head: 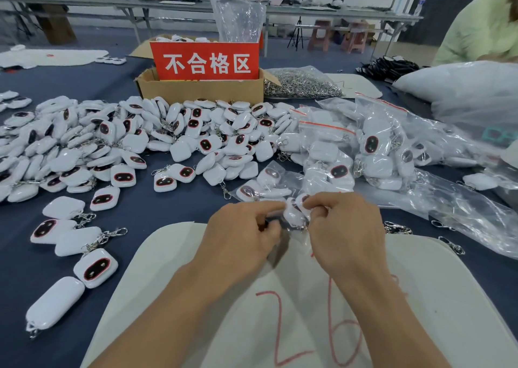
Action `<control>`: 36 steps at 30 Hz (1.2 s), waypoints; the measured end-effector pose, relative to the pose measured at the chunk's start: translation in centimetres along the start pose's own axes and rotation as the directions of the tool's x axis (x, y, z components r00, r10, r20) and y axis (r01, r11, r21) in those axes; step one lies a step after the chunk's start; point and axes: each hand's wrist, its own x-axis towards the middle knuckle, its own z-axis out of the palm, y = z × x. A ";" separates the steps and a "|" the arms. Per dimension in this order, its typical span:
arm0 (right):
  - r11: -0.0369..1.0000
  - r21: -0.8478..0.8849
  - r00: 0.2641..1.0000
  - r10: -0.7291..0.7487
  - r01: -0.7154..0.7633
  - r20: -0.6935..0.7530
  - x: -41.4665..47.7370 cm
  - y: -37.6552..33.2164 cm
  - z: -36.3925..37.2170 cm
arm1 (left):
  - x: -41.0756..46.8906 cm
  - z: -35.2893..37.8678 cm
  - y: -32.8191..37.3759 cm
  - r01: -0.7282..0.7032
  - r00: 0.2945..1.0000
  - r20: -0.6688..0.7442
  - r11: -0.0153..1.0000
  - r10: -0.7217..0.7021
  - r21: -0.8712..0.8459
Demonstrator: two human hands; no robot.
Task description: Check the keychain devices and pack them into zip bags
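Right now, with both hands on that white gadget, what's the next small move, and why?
Probably slide the keychain device deeper into the zip bag, then press its seal: the left hand and right hand both pinch device and bag together, and filled bags lie beyond.

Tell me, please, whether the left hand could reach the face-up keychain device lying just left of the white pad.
Probably yes, once it lets go: the left hand is pinching the zip bag, but only bare white pad and blue tablecloth lie between it and that keychain device.
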 end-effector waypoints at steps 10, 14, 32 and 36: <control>0.942 0.306 0.962 -0.203 0.140 0.184 -1.7 -1.5 3.3 | 2.9 -5.0 -6.7 0.400 0.916 -0.163 0.864 -0.366 0.307; 0.933 0.356 0.964 -0.142 0.054 0.224 -1.2 -1.4 3.3 | 2.9 -4.8 -6.9 0.322 0.945 -0.169 0.880 -0.279 0.350; 0.901 0.425 0.947 -0.203 0.081 0.250 -2.6 -2.3 2.8 | 2.8 -5.2 -5.4 0.507 0.797 -0.526 0.802 -0.297 0.316; 0.865 0.493 0.875 -0.305 0.089 0.377 -3.7 -3.4 2.9 | 2.3 -4.7 -3.4 0.454 0.770 -0.568 0.875 -0.291 0.166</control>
